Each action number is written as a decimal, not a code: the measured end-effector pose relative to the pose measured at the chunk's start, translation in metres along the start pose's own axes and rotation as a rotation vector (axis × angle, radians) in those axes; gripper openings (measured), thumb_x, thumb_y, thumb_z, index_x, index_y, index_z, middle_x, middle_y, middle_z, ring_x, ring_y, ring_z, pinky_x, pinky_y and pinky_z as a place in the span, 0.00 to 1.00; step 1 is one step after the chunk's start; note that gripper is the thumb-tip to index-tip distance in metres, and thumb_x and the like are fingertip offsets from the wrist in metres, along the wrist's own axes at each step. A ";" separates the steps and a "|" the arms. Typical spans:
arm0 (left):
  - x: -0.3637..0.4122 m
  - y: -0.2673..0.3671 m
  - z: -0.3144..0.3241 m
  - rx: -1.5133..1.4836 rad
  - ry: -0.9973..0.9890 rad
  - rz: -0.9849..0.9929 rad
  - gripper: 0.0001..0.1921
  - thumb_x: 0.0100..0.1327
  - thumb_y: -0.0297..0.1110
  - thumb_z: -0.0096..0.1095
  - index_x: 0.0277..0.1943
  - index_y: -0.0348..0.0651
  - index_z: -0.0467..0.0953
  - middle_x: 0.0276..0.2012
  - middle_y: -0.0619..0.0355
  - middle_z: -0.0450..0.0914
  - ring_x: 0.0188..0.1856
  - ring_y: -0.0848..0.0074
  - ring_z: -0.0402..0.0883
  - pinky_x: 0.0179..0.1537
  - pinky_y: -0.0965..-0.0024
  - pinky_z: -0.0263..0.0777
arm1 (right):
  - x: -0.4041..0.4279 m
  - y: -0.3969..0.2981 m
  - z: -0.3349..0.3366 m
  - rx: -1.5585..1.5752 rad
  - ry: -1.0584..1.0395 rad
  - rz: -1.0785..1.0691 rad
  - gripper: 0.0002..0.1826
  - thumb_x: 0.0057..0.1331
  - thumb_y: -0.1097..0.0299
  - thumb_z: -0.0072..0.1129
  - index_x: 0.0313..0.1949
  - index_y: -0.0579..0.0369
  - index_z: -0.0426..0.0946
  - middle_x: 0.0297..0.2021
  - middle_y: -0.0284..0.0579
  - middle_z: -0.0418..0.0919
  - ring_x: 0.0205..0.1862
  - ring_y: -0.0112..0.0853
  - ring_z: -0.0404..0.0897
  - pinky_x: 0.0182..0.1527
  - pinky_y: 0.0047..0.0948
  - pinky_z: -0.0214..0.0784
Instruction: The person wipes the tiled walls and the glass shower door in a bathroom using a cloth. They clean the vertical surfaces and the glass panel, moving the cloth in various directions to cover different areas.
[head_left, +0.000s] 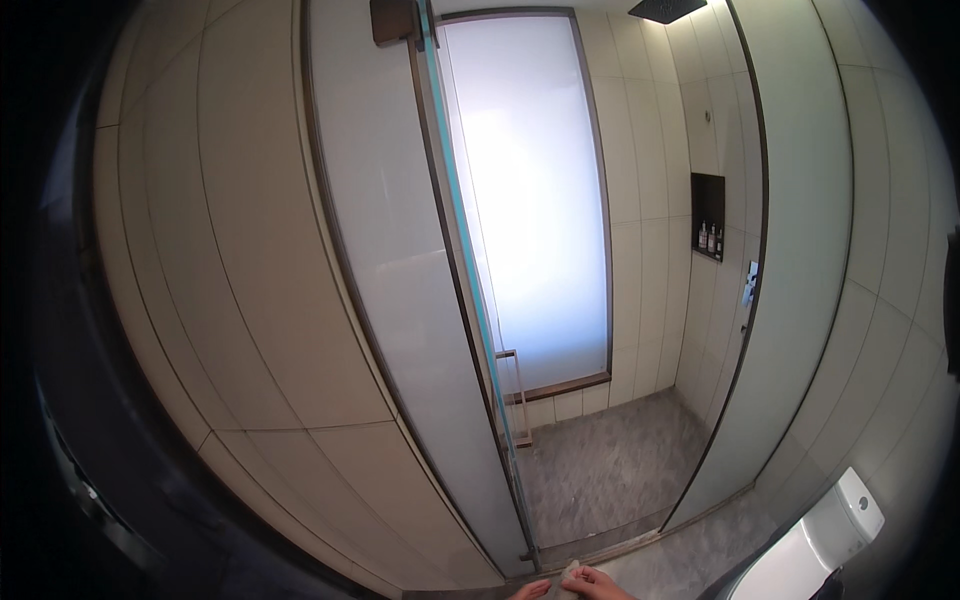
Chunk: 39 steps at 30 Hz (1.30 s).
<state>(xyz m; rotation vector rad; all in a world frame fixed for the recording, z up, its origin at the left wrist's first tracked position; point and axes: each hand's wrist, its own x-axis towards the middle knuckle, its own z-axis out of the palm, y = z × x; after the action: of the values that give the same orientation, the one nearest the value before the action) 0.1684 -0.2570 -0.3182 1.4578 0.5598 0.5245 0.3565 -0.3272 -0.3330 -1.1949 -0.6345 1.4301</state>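
Note:
At the bottom edge of the view, my right hand (596, 585) pinches a small pale, crumpled thing (571, 570), perhaps a cloth. My left hand (531, 591) is just to its left, apart from the right hand. Only its fingers show, and whether they touch the pale thing's lower part is cut off by the frame. Beyond both hands lies the threshold of a shower stall (600, 553), with its glass door (480, 300) swung open on the left.
A white toilet (806, 551) stands at lower right. A door handle (523, 397) juts from the glass. Inside the shower are a frosted window (536, 202), grey floor (615, 465), wall niche with bottles (707, 238) and overhead shower head (667, 9).

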 end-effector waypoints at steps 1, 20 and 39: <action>-0.002 0.011 0.007 0.000 0.001 -0.007 0.35 0.57 0.33 0.74 0.65 0.41 0.63 0.58 0.45 0.74 0.60 0.69 0.73 0.57 0.62 0.69 | 0.000 0.001 0.001 0.046 -0.038 -0.016 0.11 0.68 0.62 0.57 0.47 0.51 0.72 0.37 0.36 0.76 0.38 0.23 0.76 0.40 0.24 0.72; -0.013 0.027 -0.013 0.173 0.208 -0.024 0.15 0.68 0.39 0.57 0.47 0.34 0.77 0.31 0.47 0.80 0.33 0.71 0.76 0.36 0.65 0.70 | 0.006 0.025 -0.035 -0.255 -0.423 -0.074 0.28 0.63 0.71 0.61 0.63 0.58 0.65 0.44 0.45 0.78 0.43 0.31 0.77 0.45 0.31 0.73; 0.013 0.035 -0.043 0.422 0.587 -0.047 0.18 0.68 0.40 0.61 0.27 0.36 0.72 0.24 0.59 0.72 0.25 0.79 0.65 0.26 0.68 0.62 | 0.033 -0.031 -0.018 -0.430 0.066 -0.131 0.15 0.69 0.58 0.60 0.44 0.58 0.82 0.21 0.32 0.77 0.24 0.17 0.72 0.27 0.21 0.65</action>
<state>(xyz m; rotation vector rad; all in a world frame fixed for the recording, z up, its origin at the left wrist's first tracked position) 0.1513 -0.2140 -0.2847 1.6790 1.2231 0.8408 0.3896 -0.2931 -0.3220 -1.4955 -0.9893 1.1711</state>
